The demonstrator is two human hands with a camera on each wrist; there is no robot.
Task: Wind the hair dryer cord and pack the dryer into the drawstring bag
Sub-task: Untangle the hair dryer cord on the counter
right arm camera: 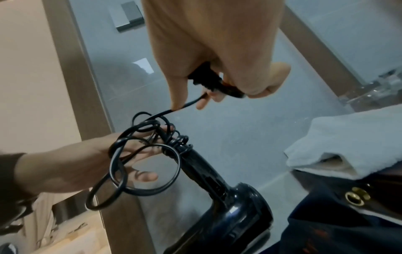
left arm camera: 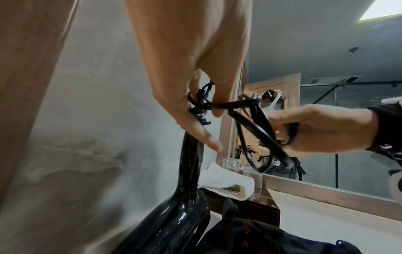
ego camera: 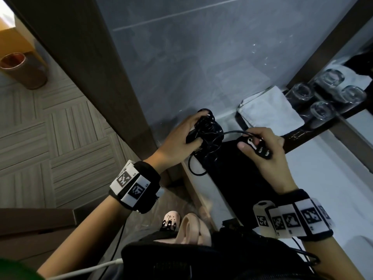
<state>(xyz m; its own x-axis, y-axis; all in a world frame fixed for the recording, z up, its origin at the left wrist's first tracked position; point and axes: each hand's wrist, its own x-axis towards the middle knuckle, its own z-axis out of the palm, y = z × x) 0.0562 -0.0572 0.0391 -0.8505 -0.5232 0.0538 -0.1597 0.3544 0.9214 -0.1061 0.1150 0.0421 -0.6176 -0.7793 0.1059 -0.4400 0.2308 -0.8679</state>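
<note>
The glossy black hair dryer (right arm camera: 230, 206) stands head-down on the pale counter (ego camera: 323, 178), handle up. Black cord (right arm camera: 145, 154) lies in loose loops at the handle end. My left hand (ego camera: 198, 126) pinches those loops against the handle tip, thumb and fingers curled; some loops hang round its fingers (right arm camera: 143, 175). A short free stretch of cord runs to the black plug (right arm camera: 215, 84), which my right hand (ego camera: 252, 142) grips in curled fingers, to the right of the dryer. The dark drawstring bag (ego camera: 238, 178) lies flat on the counter under both hands, with a brass eyelet (right arm camera: 354, 198).
A folded white towel (ego camera: 268, 110) rests on a dark tray (left arm camera: 261, 211) behind the bag. Several upturned glasses (ego camera: 323, 93) stand by the mirror frame. A grey tiled wall (ego camera: 181, 57) rises just beyond the dryer. A brown bin (ego camera: 22, 69) sits on the floor, far left.
</note>
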